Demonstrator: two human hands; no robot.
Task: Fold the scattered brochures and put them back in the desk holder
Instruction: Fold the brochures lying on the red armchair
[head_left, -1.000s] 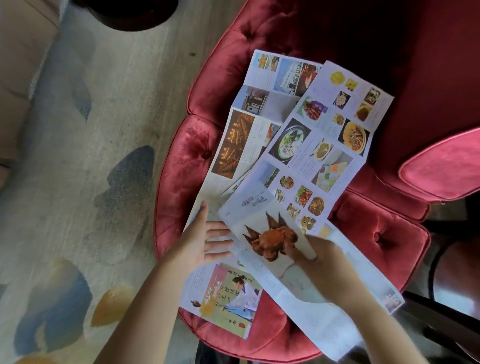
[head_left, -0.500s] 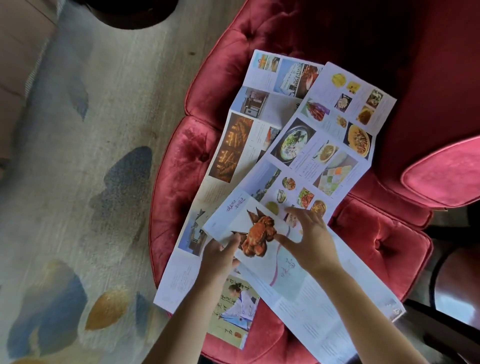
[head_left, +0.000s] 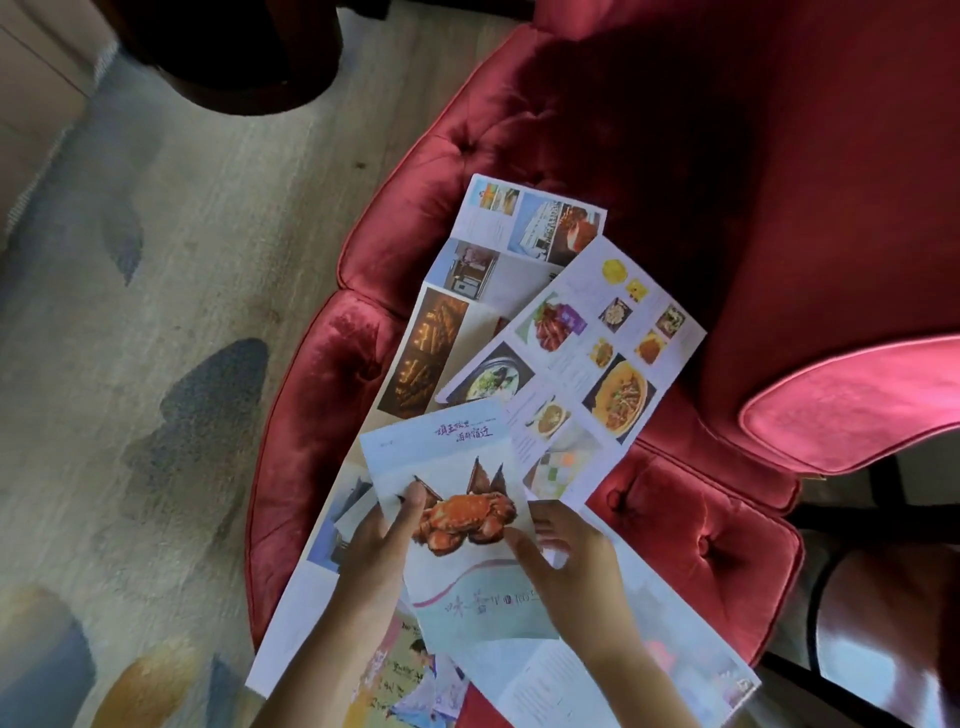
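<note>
The left hand (head_left: 379, 540) pinches the left edge of the crab brochure (head_left: 447, 452), thumb on top. The right hand (head_left: 569, 566) grips its right edge, above the front edge of the red chair (head_left: 322, 395). With only plush tufted velvet beneath, the glossy sheet could crease off its fold line or slide from the slick stack. The long food brochure (head_left: 623, 338) lies fanned toward the chair's back. No holder shows.

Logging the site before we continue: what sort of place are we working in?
Probably a hotel room or lounge, though that's a guess: a red tufted velvet armchair stands on a patterned carpet, and food brochures cover its seat, a crab brochure on top.
</note>
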